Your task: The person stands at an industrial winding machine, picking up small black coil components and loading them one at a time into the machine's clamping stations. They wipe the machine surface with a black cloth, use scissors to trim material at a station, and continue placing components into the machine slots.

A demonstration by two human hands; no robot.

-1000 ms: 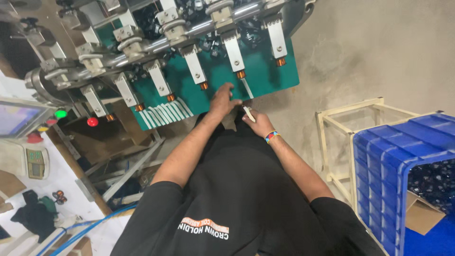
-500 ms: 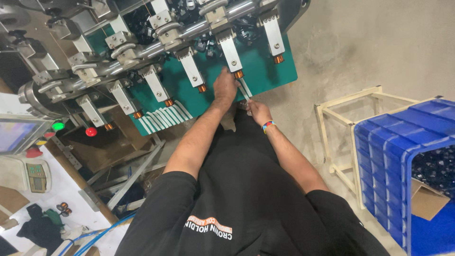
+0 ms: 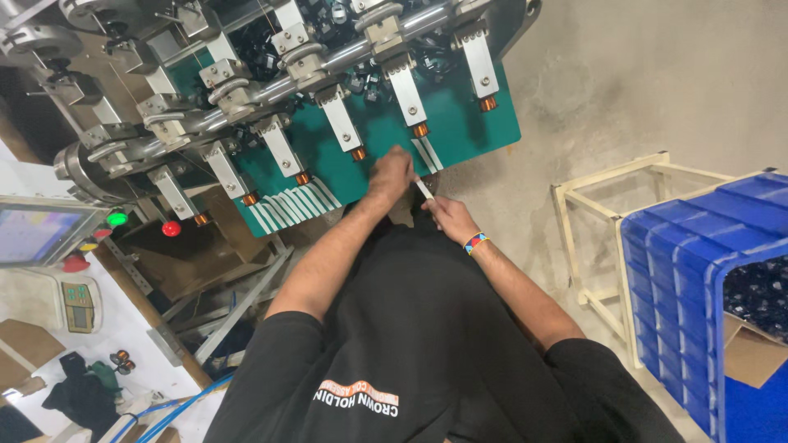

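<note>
I look down at a machine with a green panel (image 3: 386,139) and a row of metal arms tipped with copper coils (image 3: 420,130). My left hand (image 3: 390,174) rests on the panel's lower edge, fingers curled near two white strips (image 3: 426,152). My right hand (image 3: 443,215) is just below the edge, pinching a small white strip (image 3: 424,189). A row of several white strips (image 3: 291,205) lies on the panel to the left. A coloured band (image 3: 475,243) sits on my right wrist.
Stacked blue crates (image 3: 698,262) stand at the right beside a cream metal frame (image 3: 607,180). A screen (image 3: 37,234), green and red buttons (image 3: 119,219) and a small control box (image 3: 78,303) are at the left. The concrete floor (image 3: 657,82) lies beyond.
The view shifted so the machine sits higher and closer. My left hand slid along the panel's lower edge, and my right hand stays just below it with the white strip.
</note>
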